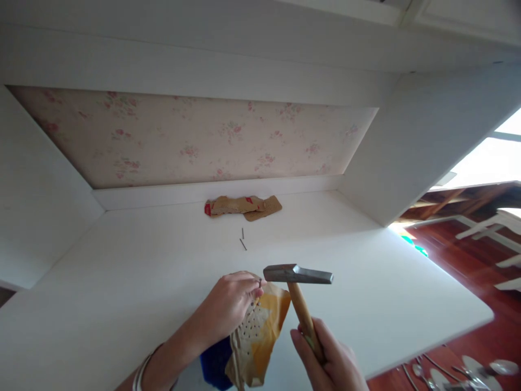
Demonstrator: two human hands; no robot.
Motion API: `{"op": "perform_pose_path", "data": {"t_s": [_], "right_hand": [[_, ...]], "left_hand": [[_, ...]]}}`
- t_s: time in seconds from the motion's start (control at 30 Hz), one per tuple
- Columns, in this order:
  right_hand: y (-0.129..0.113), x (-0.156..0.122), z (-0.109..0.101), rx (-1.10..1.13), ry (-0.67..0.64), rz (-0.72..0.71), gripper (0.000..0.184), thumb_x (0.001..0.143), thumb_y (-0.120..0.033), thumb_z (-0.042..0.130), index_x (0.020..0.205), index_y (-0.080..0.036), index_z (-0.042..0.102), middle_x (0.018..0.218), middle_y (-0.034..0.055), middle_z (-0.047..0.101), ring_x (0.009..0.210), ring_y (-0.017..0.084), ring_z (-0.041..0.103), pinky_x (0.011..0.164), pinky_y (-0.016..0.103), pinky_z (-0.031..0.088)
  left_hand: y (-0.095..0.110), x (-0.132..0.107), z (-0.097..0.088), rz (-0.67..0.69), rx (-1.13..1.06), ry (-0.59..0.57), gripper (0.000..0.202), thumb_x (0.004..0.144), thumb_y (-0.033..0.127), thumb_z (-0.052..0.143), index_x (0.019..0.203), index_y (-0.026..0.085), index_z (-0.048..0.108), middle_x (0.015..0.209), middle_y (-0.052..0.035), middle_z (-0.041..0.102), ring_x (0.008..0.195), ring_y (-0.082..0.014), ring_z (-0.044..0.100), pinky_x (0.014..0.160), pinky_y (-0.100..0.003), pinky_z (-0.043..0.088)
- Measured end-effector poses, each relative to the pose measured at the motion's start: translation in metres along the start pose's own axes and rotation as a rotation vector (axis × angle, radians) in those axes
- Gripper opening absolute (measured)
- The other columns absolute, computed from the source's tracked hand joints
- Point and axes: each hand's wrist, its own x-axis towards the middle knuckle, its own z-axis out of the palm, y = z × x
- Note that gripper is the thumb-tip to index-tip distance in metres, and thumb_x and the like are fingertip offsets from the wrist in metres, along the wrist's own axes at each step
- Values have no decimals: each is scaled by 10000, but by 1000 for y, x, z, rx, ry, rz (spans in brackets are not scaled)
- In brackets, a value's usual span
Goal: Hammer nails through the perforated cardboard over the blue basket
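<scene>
My left hand [234, 297] pinches a nail [260, 283] upright between thumb and fingertips, over the upper end of a piece of tan-and-orange packing paper or card [264, 336]. Many small dark holes or nail heads dot that piece; I cannot tell which. Under its left side shows a dark blue object [215, 361], mostly hidden by the arm and the piece. My right hand [331, 361] is wrapped round the wooden handle of a hammer [299, 274], whose metal head is raised just right of the nail.
Two loose nails [243, 245] lie on the white desktop [163, 260]. Behind them is a torn strip of brown cardboard [240, 205]. White panels enclose the desk, with floral wallpaper [228, 141] at the back. The desk's right edge drops to a reddish floor [464, 266] with white furniture.
</scene>
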Motion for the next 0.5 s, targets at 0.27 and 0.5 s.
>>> {"op": "perform_pose_path", "data": {"t_s": [0.27, 0.5], "right_hand": [[-3, 0, 2, 2, 19, -3, 311, 931, -457, 519, 716, -250, 433, 598, -110, 227, 506, 108, 225, 460, 218, 273], [4, -1, 5, -24, 10, -33, 289, 932, -478, 514, 767, -241, 508, 576, -114, 248, 488, 110, 230, 451, 215, 295]], "left_hand": [[0, -1, 0, 14, 77, -24, 182, 950, 124, 534, 851, 196, 670, 872, -5, 696, 846, -134, 638, 781, -222, 489], [-1, 0, 1, 55, 93, -27, 197, 942, 115, 546, 791, 190, 647, 841, 6, 679, 824, -128, 633, 774, -219, 481]]}}
